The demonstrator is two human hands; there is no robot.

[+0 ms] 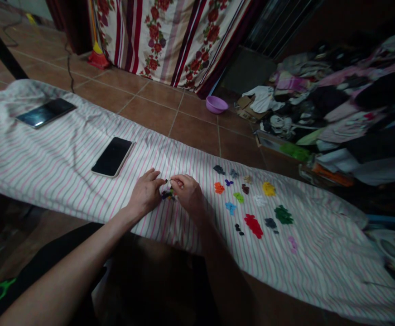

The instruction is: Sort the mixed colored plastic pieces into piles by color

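Observation:
My left hand [146,193] rests on the striped cloth with its fingers apart, the fingertips near a tiny dark piece [166,180]. Facing it, my right hand [188,191] is closed in a pinch; a pale spot shows at the fingertips, too small to name. Between and just below the hands lies a small mixed heap of coloured pieces [169,195], partly covered by the fingers. To the right, little pieces lie sorted by colour, among them an orange pile [219,188], a red pile [253,226], a green pile [283,214] and a yellow pile [268,189].
A phone [112,156] lies left of my hands, and a larger dark-screened device [46,112] farther left. Beyond the striped cloth [190,158] are a tiled floor, a purple basin [217,105], a red broom [98,59] and a flowered curtain [170,40]. Clothes [336,97] are heaped at right.

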